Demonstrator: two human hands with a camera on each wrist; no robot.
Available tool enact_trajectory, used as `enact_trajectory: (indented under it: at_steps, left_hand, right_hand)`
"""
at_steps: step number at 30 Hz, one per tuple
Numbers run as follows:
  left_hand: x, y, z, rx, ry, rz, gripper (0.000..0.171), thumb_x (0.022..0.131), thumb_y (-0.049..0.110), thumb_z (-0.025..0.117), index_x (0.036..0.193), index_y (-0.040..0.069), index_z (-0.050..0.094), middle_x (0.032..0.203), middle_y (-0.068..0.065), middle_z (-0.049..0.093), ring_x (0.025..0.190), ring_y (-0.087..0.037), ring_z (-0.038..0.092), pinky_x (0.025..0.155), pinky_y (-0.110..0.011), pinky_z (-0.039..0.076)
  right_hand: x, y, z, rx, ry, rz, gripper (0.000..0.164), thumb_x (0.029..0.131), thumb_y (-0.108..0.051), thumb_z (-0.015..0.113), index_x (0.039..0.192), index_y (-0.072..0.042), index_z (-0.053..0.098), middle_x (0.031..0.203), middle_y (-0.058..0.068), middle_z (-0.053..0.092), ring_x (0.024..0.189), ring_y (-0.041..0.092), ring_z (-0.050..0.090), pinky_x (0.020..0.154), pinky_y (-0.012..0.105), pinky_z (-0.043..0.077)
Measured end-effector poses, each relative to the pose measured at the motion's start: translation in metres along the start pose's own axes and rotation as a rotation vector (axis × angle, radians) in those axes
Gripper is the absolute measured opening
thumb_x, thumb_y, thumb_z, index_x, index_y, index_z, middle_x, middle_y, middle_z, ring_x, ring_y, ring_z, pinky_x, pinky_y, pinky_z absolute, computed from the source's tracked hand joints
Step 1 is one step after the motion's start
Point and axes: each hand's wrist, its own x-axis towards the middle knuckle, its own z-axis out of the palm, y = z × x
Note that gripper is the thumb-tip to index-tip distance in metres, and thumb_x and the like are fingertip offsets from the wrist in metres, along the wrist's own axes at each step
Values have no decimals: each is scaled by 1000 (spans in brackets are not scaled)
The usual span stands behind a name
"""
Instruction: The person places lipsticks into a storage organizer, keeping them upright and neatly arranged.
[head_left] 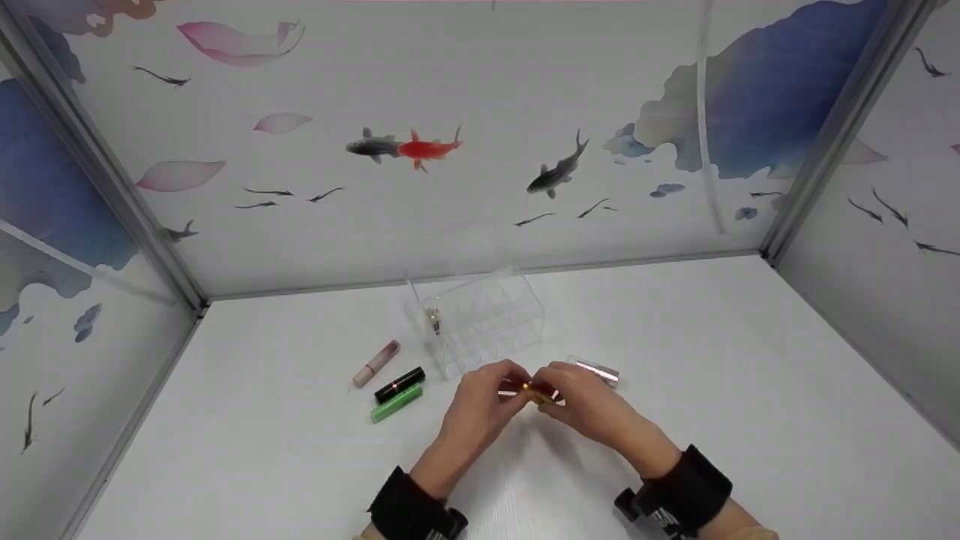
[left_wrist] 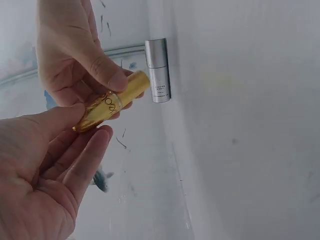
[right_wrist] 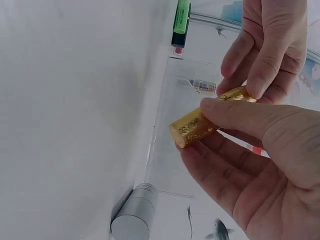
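Both hands hold a shiny gold lipstick tube (left_wrist: 112, 101) just in front of the clear organizer. My left hand (head_left: 478, 403) pinches one end between thumb and fingers. My right hand (head_left: 590, 399) grips the other end, thumb on top, as the right wrist view shows. Dark lettering and a pale seam run near the tube's middle in the left wrist view. In the head view, fingers hide most of the gold tube. A silver tube (head_left: 598, 371) lies just beyond the right hand.
The clear compartmented organizer (head_left: 487, 349) stands behind the hands, its transparent lid raised. One small gold-and-clear item (head_left: 433, 320) sits in its left side. Left of it lie a pink lip gloss tube (head_left: 376, 364), a black lipstick (head_left: 400, 384) and a green tube (head_left: 397, 403).
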Motion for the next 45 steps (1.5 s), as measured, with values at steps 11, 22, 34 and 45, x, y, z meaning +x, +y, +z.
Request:
enact_trajectory:
  at_steps: [11, 22, 34, 45]
  left_hand:
    - [1, 1, 1, -193, 143, 56, 16, 93, 14, 71, 109, 14, 70, 108, -2, 72, 107, -16, 71, 85, -17, 57]
    - [2, 3, -5, -165, 144, 81, 20, 94, 15, 68, 114, 14, 70, 113, -2, 71, 108, -15, 70, 88, -16, 56]
    - [11, -6, -21, -104, 293, 94, 18, 89, 10, 73, 106, 13, 73, 106, -2, 73, 103, -15, 70, 87, -19, 57]
    - [27, -8, -43, -13, 380, 83, 20, 89, 8, 73, 108, 12, 72, 106, -4, 73, 103, -16, 71, 88, -24, 59]
  right_hand:
    - [1, -3, 6, 160, 177, -7, 22, 86, -3, 76, 107, -7, 69, 101, 5, 72, 89, 16, 71, 76, 25, 61]
    - [7, -8, 7, 276, 229, 52, 23, 87, -9, 77, 109, -9, 70, 102, 3, 73, 95, 17, 71, 79, 25, 61]
    - [41, -23, 6, 228, 309, 23, 20, 88, -4, 75, 106, -9, 68, 100, 5, 75, 94, 17, 73, 80, 26, 61]
    - [78, -33, 5, 109, 356, 21, 19, 89, -7, 74, 108, -9, 70, 98, 5, 75, 88, 18, 72, 79, 29, 61]
